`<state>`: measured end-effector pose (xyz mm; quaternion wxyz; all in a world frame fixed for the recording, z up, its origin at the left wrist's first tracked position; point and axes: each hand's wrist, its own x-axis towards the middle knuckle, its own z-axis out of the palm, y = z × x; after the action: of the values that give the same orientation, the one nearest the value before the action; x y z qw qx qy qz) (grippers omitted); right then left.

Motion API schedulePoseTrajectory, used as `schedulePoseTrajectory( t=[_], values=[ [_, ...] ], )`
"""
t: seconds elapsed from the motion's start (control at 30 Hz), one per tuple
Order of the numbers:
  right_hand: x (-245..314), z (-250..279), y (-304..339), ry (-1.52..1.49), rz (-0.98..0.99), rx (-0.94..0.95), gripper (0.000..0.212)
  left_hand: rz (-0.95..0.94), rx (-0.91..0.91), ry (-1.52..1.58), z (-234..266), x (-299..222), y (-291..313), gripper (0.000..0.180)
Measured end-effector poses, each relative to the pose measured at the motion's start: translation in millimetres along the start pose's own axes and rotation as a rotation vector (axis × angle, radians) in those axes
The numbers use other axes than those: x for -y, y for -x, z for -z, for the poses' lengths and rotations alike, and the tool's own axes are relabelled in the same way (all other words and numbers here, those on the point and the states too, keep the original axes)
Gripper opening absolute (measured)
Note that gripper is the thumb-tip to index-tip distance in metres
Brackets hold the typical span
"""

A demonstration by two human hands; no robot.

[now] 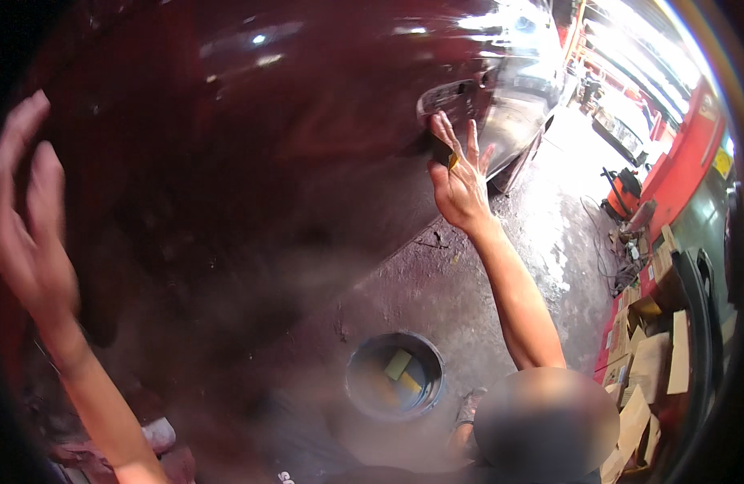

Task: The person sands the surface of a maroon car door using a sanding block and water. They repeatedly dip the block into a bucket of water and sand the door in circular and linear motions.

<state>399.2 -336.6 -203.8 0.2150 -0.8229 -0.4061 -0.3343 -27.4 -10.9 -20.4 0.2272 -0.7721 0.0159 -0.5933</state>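
Note:
A large dark maroon, glossy car body panel (307,121) fills the upper left and middle. At the far left my left hand (37,234) is raised in front of it, fingers apart and blurred, holding nothing I can see; whether it touches the panel is unclear. My right hand (466,189) reaches to the panel's lower corner, beside a rounded recess (445,98), with its fingers stretched upward. A small yellow piece (453,161) shows between its thumb and fingers, mostly hidden by the hand. Below stands a round dark bucket (440,379), with liquid and yellowish blocks (399,364) inside.
Wet grey concrete floor (541,266) lies to the right of the car. Opened cardboard boxes (650,363) line the right edge beside long black parts (699,315). Farther back stands an orange-and-black machine (624,194) with a cable. A blurred round patch hides the lower right; a sandalled foot (467,411) shows beside it.

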Motion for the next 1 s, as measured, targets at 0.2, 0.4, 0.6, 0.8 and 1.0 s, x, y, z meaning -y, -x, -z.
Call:
schedulePoseTrajectory(
  t=[0.2,0.4,0.6,0.8,1.0],
  values=[
    [-17,14,-17,0.099,-0.142,0.111,0.080,0.135,1.103,2.029,49,-218,87,0.051],
    [-8,14,-7,0.041,-0.161,0.087,0.084,0.878,1.052,2.341,118,-293,137,0.031],
    [-13,13,-10,0.084,-0.244,0.085,0.083,0.746,0.624,1.900,87,-300,101,0.032],
    [22,-17,3,-0.107,-0.243,0.011,0.087,0.699,0.605,1.826,69,-287,106,0.032],
    [-11,0,-23,0.030,-0.353,0.080,0.081,0.671,0.661,1.862,61,-297,98,0.032]
  ],
)
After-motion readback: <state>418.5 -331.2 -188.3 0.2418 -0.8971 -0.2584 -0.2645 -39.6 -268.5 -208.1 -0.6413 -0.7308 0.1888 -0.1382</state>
